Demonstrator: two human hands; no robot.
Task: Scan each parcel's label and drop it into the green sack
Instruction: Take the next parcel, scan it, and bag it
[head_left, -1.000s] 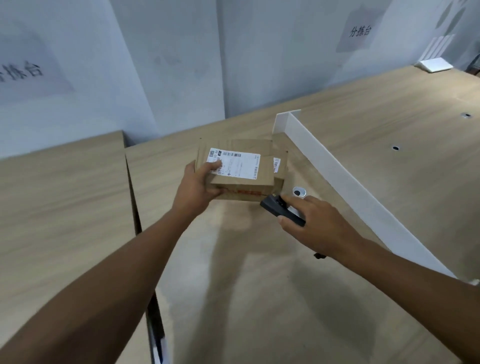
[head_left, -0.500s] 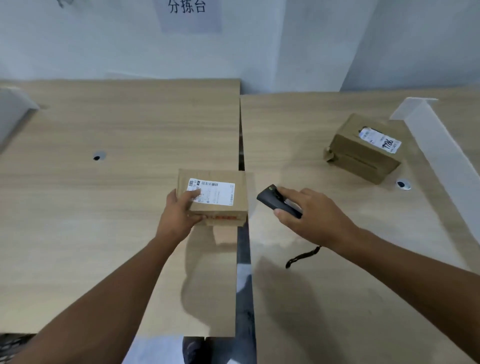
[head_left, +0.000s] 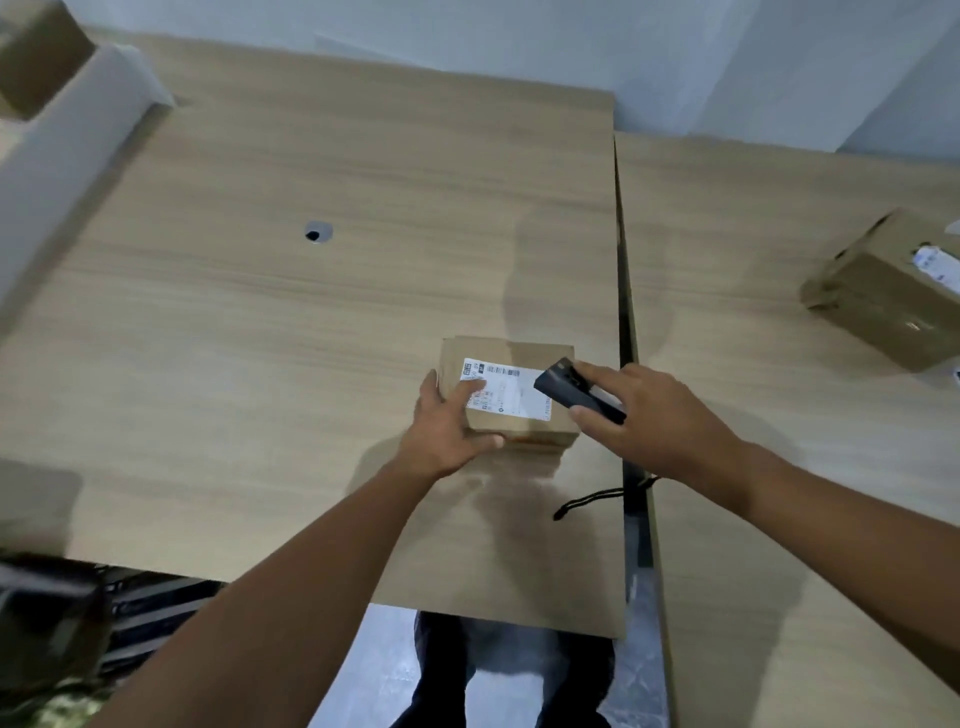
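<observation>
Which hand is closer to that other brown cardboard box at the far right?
Right hand, holding the black scanner, is nearer the brown cardboard box; left hand is farther left.

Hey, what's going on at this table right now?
A person is scanning a parcel. Their left hand holds a small cardboard box over the wooden table, label facing up. Their right hand holds a black handheld scanner right at the label's edge. Another labelled box waits on the neighbouring table to the right. No green sack can be made out.
</observation>
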